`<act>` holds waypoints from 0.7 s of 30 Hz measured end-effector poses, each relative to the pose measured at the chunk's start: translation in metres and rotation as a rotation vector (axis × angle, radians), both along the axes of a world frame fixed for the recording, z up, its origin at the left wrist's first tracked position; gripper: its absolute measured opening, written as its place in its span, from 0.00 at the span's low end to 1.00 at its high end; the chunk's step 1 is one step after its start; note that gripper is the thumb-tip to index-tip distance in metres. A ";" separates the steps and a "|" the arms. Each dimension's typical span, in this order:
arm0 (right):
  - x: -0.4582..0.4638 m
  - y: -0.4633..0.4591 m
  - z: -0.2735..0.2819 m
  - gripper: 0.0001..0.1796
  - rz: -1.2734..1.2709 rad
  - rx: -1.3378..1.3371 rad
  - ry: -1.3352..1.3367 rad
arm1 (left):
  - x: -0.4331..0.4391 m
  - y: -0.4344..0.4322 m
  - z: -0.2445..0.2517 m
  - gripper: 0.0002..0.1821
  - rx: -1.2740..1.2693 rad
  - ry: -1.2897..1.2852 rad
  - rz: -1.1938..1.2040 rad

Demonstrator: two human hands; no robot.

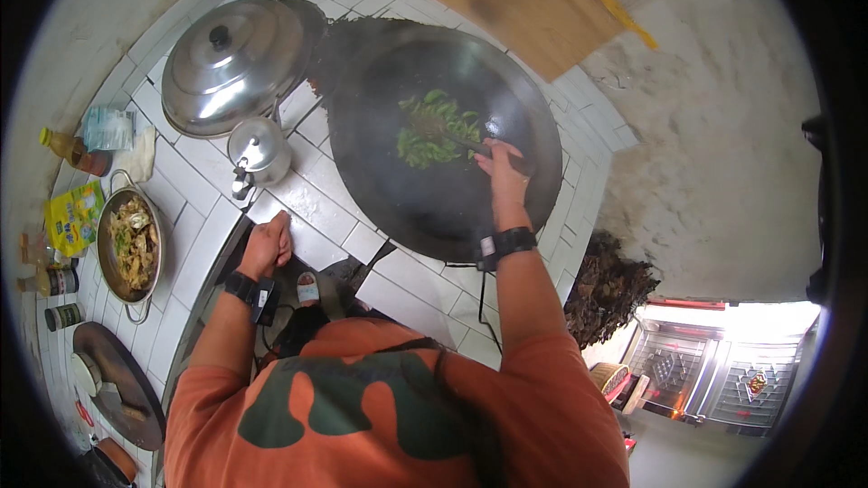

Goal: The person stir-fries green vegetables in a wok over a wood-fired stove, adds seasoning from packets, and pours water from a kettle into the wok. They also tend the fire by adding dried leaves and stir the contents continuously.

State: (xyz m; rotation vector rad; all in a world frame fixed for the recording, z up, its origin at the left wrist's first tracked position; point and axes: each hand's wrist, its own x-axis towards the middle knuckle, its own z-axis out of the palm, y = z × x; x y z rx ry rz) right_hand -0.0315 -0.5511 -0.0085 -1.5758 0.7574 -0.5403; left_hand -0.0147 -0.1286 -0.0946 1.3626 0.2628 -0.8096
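Note:
My right hand (505, 173) grips the dark handle of a cooking spatula (468, 144) over a large black wok (380, 196) set into the tiled stove. Its blade is partly hidden among chopped green vegetables (434, 132) in the middle of the wok, and thin steam blurs that area. My left hand (271, 244) is curled into a loose fist by the counter's edge, with nothing visible in it. Just beyond this fist stands a small lidded metal pot (260, 152).
A big domed steel lid (234, 68) lies left of the wok. Farther left are a two-handled pan of cooked food (132, 251), a yellow packet (73, 217), a bottle (74, 151), jars (62, 316) and a round chopping board (129, 386) with a cleaver. Dry leaves (610, 291) are heaped at right.

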 end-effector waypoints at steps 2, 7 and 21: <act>-0.005 -0.001 -0.006 0.17 0.045 -0.147 0.000 | 0.001 0.001 -0.003 0.30 -0.015 -0.021 -0.004; -0.012 -0.001 -0.015 0.18 0.071 0.004 0.089 | 0.000 0.001 -0.005 0.30 -0.023 -0.017 -0.005; -0.006 -0.003 0.021 0.18 -0.037 0.207 0.103 | -0.004 0.001 -0.003 0.31 0.029 0.000 0.005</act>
